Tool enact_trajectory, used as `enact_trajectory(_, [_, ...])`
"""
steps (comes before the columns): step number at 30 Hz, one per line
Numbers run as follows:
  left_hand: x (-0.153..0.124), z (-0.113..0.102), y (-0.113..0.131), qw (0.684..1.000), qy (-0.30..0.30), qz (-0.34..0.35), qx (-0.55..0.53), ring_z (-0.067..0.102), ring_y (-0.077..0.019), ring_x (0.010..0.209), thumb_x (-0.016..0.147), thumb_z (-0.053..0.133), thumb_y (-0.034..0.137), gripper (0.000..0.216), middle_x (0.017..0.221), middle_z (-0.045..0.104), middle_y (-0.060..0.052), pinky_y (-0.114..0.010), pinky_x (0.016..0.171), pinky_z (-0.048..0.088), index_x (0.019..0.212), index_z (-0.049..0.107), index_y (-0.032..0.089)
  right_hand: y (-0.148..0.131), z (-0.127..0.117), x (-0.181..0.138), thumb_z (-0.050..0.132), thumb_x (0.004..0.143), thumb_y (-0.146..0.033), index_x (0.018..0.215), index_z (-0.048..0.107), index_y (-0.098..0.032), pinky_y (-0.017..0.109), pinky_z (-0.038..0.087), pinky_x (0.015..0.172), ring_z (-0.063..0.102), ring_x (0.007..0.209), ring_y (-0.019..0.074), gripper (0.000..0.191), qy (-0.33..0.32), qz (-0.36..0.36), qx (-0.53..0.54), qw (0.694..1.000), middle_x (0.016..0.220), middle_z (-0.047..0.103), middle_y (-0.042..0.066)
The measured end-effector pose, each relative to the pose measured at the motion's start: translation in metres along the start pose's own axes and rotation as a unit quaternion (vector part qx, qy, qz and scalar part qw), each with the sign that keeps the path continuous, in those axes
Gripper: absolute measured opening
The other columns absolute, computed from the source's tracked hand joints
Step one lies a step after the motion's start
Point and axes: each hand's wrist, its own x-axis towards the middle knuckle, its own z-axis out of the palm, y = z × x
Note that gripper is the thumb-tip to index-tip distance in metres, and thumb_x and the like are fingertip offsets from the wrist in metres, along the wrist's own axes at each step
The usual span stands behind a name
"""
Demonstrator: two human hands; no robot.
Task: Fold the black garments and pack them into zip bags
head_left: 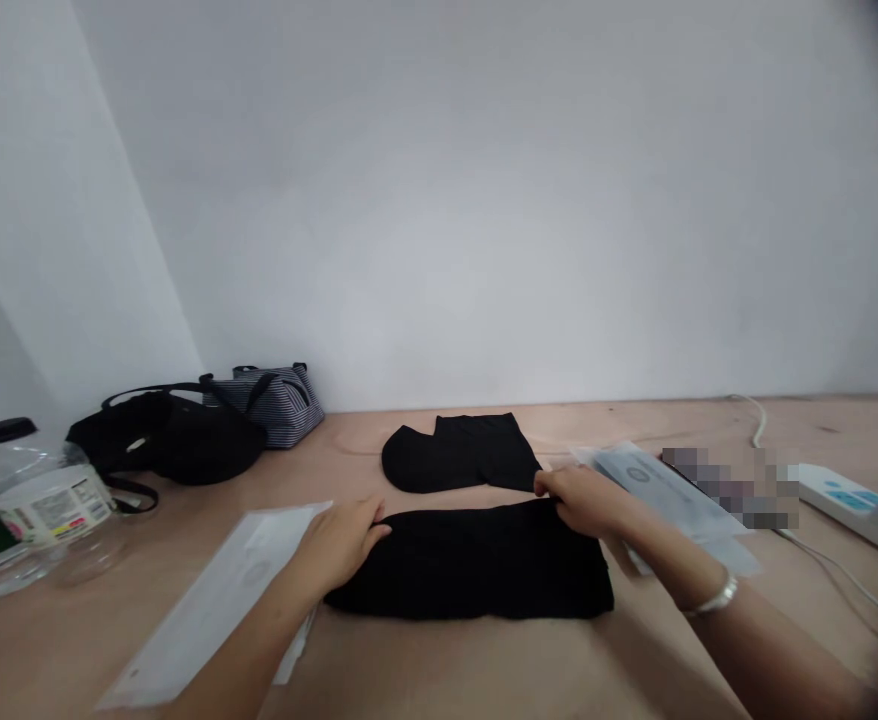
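Head view: two bare hands on a folded black garment point(469, 565) lying on a wooden worktop point(439, 670).

The left hand point(341, 545) rests open on the garment's left end; the right hand point(581, 502) pinches its far edge in a narrow grip. A second black garment point(454, 455) lies just beyond. A translucent plastic packet point(214, 600) lies left, another point(668, 495) beside the right hand.

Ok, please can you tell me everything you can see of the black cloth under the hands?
The black cloth is a flat, matte fabric piece, apparently folded into a wide rectangle, lying on the light wooden table. The left hand rests on its upper left edge, and the right hand touches its upper right edge.
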Motion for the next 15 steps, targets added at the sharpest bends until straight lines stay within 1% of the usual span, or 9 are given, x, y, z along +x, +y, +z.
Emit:
enact_trajectory(2, [0.015, 0.014, 0.0, 1.0, -0.005, -0.01, 0.011, 0.058, -0.0208, 0.068, 0.079, 0.048, 0.025, 0.004, 0.076, 0.062, -0.002, -0.026, 0.056, 0.033, 0.076, 0.048, 0.022, 0.005, 0.015, 0.018, 0.042, 0.064, 0.0, 0.094, 0.057, -0.022, 0.027, 0.035, 0.067, 0.058, 0.084, 0.0195, 0.04, -0.009, 0.011, -0.009, 1.0, 0.088, 0.065, 0.005])
enact_trajectory(5, [0.029, 0.032, 0.001, 1.0, -0.003, -0.024, 0.018, 0.059, -0.0234, 0.074, 0.077, 0.052, 0.023, 0.003, 0.078, 0.063, -0.004, -0.029, 0.061, 0.037, 0.078, 0.051, 0.021, 0.006, 0.034, 0.031, 0.045, 0.065, 0.0, 0.091, 0.059, -0.02, 0.027, 0.036, 0.066, 0.059, 0.082, 0.0207, 0.036, -0.011, 0.035, -0.018, 0.999, 0.087, 0.065, 0.007])
enact_trajectory(8, [0.03, 0.043, 0.002, 0.999, 0.027, -0.04, 0.022, 0.056, -0.0267, 0.088, 0.077, 0.052, 0.021, 0.012, 0.091, 0.061, -0.008, -0.035, 0.072, 0.038, 0.088, 0.053, 0.019, -0.006, 0.044, 0.03, 0.043, 0.069, -0.001, 0.094, 0.058, -0.016, 0.033, 0.037, 0.073, 0.055, 0.092, 0.0252, 0.033, 0.029, 0.066, -0.033, 0.997, 0.096, 0.061, 0.013])
enact_trajectory(10, [0.026, 0.047, 0.004, 0.997, 0.055, -0.045, 0.018, 0.051, -0.0272, 0.099, 0.081, 0.045, 0.021, 0.019, 0.104, 0.057, -0.01, -0.038, 0.082, 0.034, 0.099, 0.052, 0.019, -0.019, 0.047, 0.025, 0.039, 0.075, -0.004, 0.099, 0.057, -0.013, 0.039, 0.034, 0.081, 0.049, 0.101, 0.0275, 0.03, 0.065, 0.078, -0.042, 0.994, 0.103, 0.057, 0.016])
enact_trajectory(11, [0.024, 0.05, 0.006, 0.997, 0.065, -0.043, 0.013, 0.047, -0.0263, 0.105, 0.084, 0.041, 0.023, 0.023, 0.11, 0.055, -0.01, -0.039, 0.086, 0.032, 0.105, 0.05, 0.019, -0.026, 0.049, 0.021, 0.037, 0.08, -0.009, 0.101, 0.056, -0.014, 0.04, 0.032, 0.085, 0.047, 0.104, 0.0268, 0.029, 0.081, 0.072, -0.04, 0.993, 0.107, 0.055, 0.016])
enact_trajectory(13, [0.019, 0.057, 0.008, 0.997, 0.068, -0.03, -0.002, 0.041, -0.0242, 0.113, 0.089, 0.033, 0.03, 0.031, 0.121, 0.049, -0.009, -0.038, 0.092, 0.028, 0.115, 0.047, 0.021, -0.037, 0.056, 0.013, 0.035, 0.087, -0.024, 0.11, 0.053, -0.019, 0.041, 0.027, 0.093, 0.042, 0.111, 0.0244, 0.03, 0.1, 0.026, -0.015, 0.995, 0.116, 0.052, 0.012])
enact_trajectory(15, [0.016, 0.065, 0.01, 0.998, 0.052, -0.022, -0.018, 0.036, -0.0267, 0.118, 0.088, 0.033, 0.039, 0.037, 0.127, 0.045, -0.008, -0.042, 0.095, 0.026, 0.119, 0.047, 0.024, -0.042, 0.065, 0.005, 0.032, 0.088, -0.041, 0.123, 0.044, -0.024, 0.045, 0.02, 0.099, 0.035, 0.119, 0.0247, 0.041, 0.089, -0.026, 0.026, 0.995, 0.127, 0.045, 0.009])
